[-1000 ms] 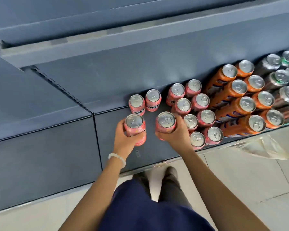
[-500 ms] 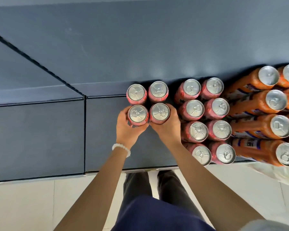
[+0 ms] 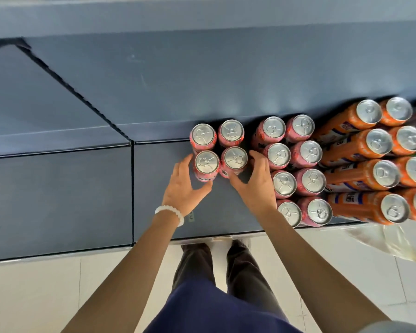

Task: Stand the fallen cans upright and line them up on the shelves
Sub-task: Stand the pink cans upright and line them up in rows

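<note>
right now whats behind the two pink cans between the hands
Behind the two front pink cans stand two more upright pink cans, touching them. Beyond those is bare blue shelf. The cans' lower sides and bases are hidden by their tops.
</note>
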